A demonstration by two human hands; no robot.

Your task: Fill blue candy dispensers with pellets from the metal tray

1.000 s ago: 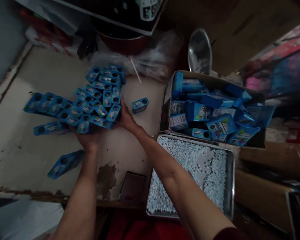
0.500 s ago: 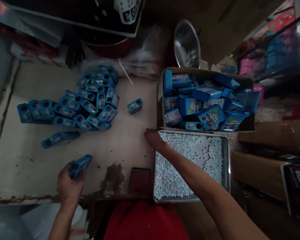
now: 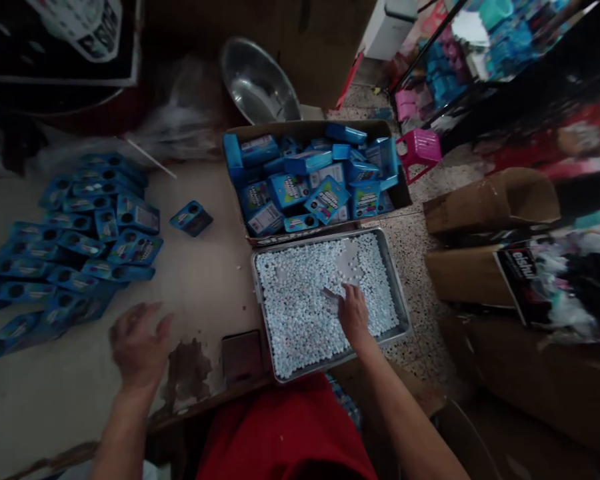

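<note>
My left hand (image 3: 141, 343) is raised over the table with its fingers apart and nothing in it, slightly blurred. Beside it, a cluster of small blue candy boxes (image 3: 75, 243), many with a round dark hole facing up, covers the left of the table. One blue candy box (image 3: 192, 219) lies by itself. My right hand (image 3: 354, 315) is over a metal tray (image 3: 406, 319) filled with small white and pale blue candies (image 3: 300, 313). Its fingers pinch a small flat greyish piece (image 3: 331, 294), whose exact kind is unclear.
Behind the tray stands a cardboard carton (image 3: 236, 200) heaped with blue candy boxes. A dark flat phone-like object (image 3: 242, 359) lies at the table's front edge. A metal bowl (image 3: 260, 80) leans behind the carton. A pink stool (image 3: 420, 150) and brown cartons (image 3: 490, 203) stand on the right.
My left hand has let go of a blue candy box at the cluster. My right hand has moved from the table beside the tray to over the candies. The view has shifted right.
</note>
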